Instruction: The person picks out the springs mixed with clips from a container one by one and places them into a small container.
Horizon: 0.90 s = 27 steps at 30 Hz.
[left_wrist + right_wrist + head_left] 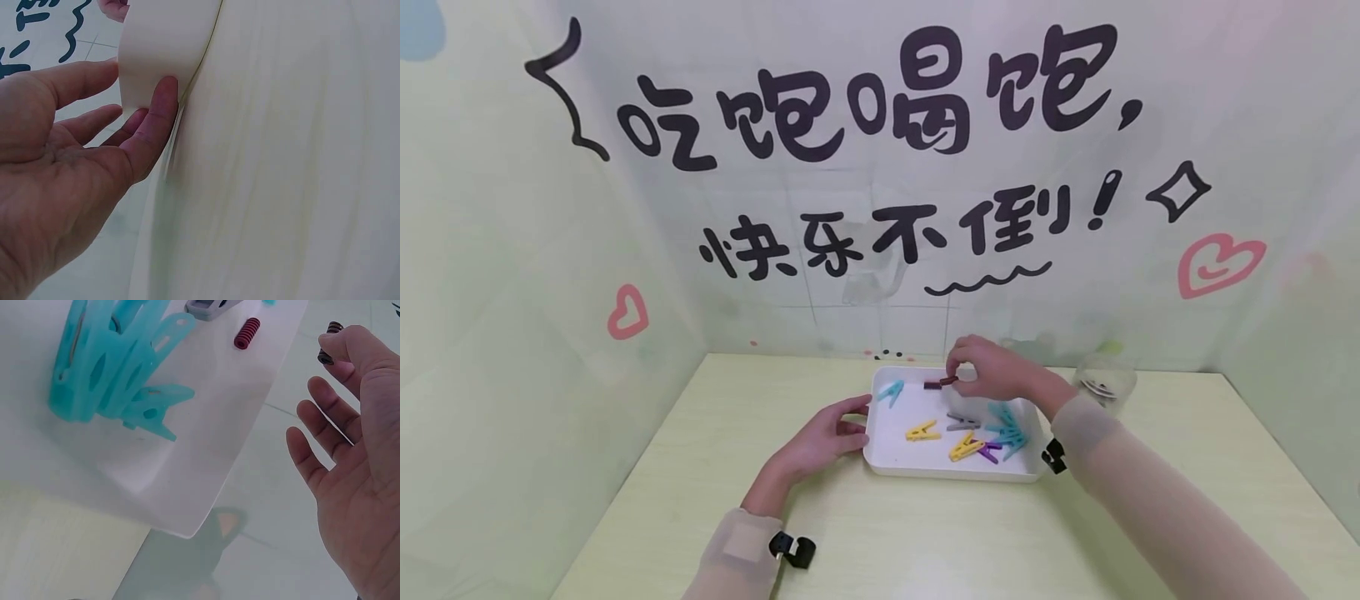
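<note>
A white tray (917,472) stands on the table. My left hand (816,442) touches its left outer wall with thumb and fingers extended. Above the tray's far edge my right hand (996,371) pinches a small dark coil spring (334,327) between thumb and forefinger, the other fingers loose. A dark red coil spring (247,333) lies in the tray. Also in the tray are a lone turquoise clothespin (891,392) at the left, yellow clothespins (922,432), a grey clothespin (962,422), a purple clothespin (990,451) and a cluster of turquoise clothespins (106,369) at the right.
A clear container (1108,377) with small pieces inside stands behind my right forearm. Printed cloth (880,321) hangs close behind the table (925,542) and along both sides. Each wrist wears a black strap clip.
</note>
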Motion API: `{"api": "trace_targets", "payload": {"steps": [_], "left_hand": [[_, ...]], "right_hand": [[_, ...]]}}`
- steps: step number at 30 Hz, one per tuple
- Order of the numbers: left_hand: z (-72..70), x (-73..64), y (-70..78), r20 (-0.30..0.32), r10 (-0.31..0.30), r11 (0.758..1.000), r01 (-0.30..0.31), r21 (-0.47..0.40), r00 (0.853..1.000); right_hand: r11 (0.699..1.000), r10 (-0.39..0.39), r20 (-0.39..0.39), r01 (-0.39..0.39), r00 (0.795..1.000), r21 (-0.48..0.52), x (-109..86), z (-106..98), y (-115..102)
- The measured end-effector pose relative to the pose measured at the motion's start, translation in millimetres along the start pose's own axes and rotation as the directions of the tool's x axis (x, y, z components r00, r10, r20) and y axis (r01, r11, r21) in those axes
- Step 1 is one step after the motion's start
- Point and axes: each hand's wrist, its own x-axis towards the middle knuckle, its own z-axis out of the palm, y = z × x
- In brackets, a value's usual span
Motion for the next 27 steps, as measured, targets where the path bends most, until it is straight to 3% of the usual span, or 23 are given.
{"api": "trace_targets", "payload": {"steps": [14, 27], "left_hand": [[0.8, 2.2, -2.0, -0.014, 0.006, 1.000, -0.006, -0.002, 1.000], [2.1, 2.3, -0.8, -0.024, -0.014, 1.000, 0.014, 0.005, 1.000]], "right_hand": [[0.998, -0.037, -0.133, 0.044, 0.990, 0.048, -36.5, -13, 22], [0.997, 0.036, -0.240, -0.018, 0.970, 0.077, -81.4, -27, 50]]}}
